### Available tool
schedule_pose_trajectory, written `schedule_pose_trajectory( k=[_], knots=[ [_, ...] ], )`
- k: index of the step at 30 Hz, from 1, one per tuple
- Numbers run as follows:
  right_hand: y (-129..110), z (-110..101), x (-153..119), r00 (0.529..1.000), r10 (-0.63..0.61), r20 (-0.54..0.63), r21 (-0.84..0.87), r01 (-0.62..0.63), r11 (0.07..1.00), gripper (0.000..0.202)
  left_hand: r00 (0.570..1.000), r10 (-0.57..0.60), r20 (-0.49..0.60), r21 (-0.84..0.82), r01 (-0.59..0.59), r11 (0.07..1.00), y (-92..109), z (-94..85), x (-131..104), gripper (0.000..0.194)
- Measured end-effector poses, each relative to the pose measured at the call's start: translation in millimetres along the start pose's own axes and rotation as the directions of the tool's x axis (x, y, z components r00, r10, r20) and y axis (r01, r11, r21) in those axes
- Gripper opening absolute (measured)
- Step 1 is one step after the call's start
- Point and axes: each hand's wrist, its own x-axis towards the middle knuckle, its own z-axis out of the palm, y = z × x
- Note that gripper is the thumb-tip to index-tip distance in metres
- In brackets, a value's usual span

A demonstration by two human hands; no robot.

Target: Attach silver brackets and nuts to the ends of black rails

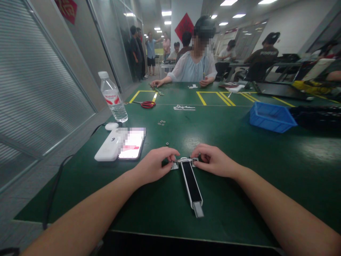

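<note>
A long, narrow part (pixel 192 183) with a black face and a white or silver frame lies on the green table, a flat metal tab at its near end. Across its far end runs a thin metal bar (pixel 186 160) with a small metal plate at each side. My left hand (pixel 157 163) is closed, thumb and finger pinching at the bar's left end by the left plate (pixel 174 166). At the other end my right hand (pixel 214 160) is also closed, its fingertips at the right plate (pixel 195 163). The fingers partly cover both ends.
Small metal rings or nuts (pixel 161 122) and a single nut (pixel 167 143) lie beyond my hands. At left are a phone (pixel 132 143), a white box-like device (pixel 107 145) and a water bottle (pixel 114 99). Red-handled scissors (pixel 148 104), a blue bin (pixel 271 118) and a seated person (pixel 193 67) are farther off.
</note>
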Motion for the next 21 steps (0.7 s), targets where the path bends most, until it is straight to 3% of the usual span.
schedule_pose_trajectory(
  k=[18,21],
  knots=[
    [0.8,0.5,0.5,1.000,-0.019,-0.005,0.004,0.019,1.000,0.012,0.995,0.065,-0.075,-0.016,-0.066,0.998,0.0,3.7,1.1,0.020],
    [1.2,0.9,0.4,1.000,-0.012,-0.006,0.009,0.012,1.000,0.011,0.995,0.034,-0.092,-0.003,-0.034,0.999,-0.2,3.7,1.2,0.019]
  ],
)
